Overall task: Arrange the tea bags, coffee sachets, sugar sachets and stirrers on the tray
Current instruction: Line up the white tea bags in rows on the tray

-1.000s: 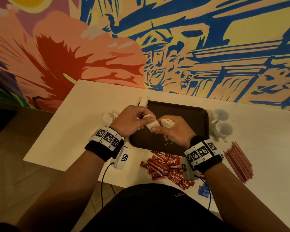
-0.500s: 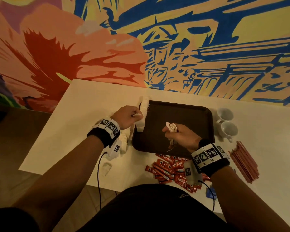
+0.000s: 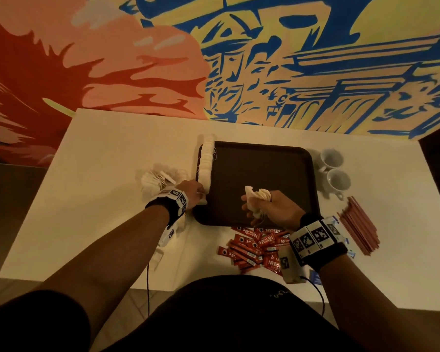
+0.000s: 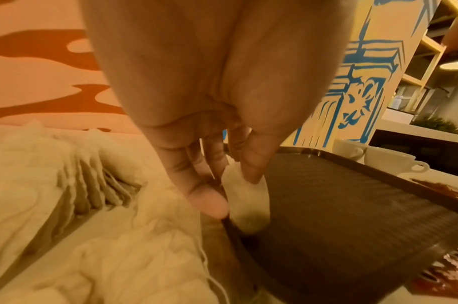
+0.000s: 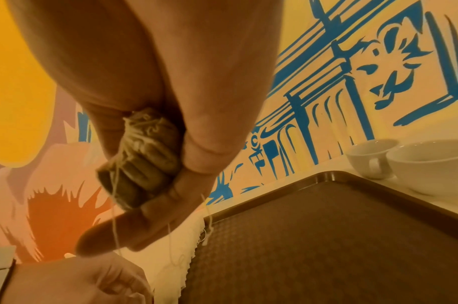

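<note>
A dark brown tray [image 3: 264, 174] lies on the white table, with a row of white tea bags [image 3: 205, 161] standing along its left edge. My left hand [image 3: 193, 194] pinches one tea bag [image 4: 244, 197] at the near end of that row, against the tray rim [image 4: 235, 232]. My right hand [image 3: 269, 207] hovers over the tray's near part and grips a bunch of tea bags [image 5: 142, 156] with strings hanging down. Red coffee sachets [image 3: 254, 247] lie heaped in front of the tray. Pink stirrers [image 3: 358, 224] lie at the right.
A loose pile of tea bags [image 3: 158, 181] sits left of the tray. Two white cups [image 3: 334, 171] stand at the tray's right. Blue sachets [image 3: 315, 276] show near my right wrist. A painted wall rises behind the table [image 3: 112, 174].
My hands have parted: the left one carried a tea bag leftward to the near end of the row at the tray's edge. The right hand stayed over the tray with its bunch.
</note>
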`<action>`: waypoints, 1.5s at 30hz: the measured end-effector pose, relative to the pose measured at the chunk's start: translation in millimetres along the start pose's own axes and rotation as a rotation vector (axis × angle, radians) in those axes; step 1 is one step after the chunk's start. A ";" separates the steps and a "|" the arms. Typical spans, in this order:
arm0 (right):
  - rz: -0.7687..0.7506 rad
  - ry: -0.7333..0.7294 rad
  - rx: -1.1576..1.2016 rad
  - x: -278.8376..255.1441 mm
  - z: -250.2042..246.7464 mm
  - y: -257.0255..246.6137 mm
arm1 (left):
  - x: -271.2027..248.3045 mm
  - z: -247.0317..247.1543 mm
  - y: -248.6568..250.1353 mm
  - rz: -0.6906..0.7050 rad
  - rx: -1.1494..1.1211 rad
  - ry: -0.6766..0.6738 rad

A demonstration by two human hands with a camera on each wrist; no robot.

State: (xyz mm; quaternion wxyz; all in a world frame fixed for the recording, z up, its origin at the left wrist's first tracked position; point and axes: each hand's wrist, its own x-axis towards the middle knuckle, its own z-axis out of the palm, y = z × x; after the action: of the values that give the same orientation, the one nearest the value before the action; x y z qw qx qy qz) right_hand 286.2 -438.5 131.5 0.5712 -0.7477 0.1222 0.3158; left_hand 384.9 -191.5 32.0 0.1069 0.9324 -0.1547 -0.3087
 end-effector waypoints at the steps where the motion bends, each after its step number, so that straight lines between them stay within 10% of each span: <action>1: 0.004 0.007 -0.004 0.0 0.3 1.5 | 3.0 1.7 -1.3 0.014 0.016 0.011; 16: 0.005 0.031 0.011 4.8 8.3 8.8 | 17.1 9.8 -11.6 -0.055 -0.091 0.259; 45: -0.038 0.012 0.022 -5.8 -1.9 16.0 | 2.3 36.0 10.8 -0.088 -0.011 0.107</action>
State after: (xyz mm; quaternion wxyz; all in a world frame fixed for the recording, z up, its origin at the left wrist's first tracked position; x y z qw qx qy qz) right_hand 273.8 -446.4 122.9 0.5844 -0.7455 0.1148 0.2992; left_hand 362.3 -206.1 5.7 0.1064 0.9529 -0.1058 -0.2634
